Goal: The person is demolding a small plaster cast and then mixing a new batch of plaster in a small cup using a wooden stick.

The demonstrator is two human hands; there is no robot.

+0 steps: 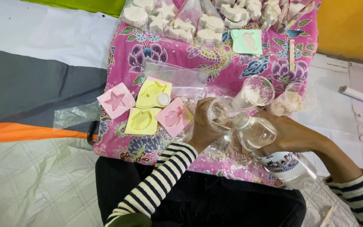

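The left hand (201, 128) wraps its grip around a clear plastic cup (222, 114) with some powder and a stick inside. The right hand (288, 134) wraps its grip around a clear water bottle (269, 145), tipped so its mouth touches the cup's rim. It looks like water is only now going in, so the mixing seems just started.

Four soft molds lie on the pink flowered cloth (215, 63) just left of the cup: a pink star mold (115, 101), two yellow molds (153, 93) and one more pink mold (174, 117). All four look empty. Two other powder cups (258, 90) stand behind. Many white finished shapes (209, 29) sit at the far edge, too many to count.
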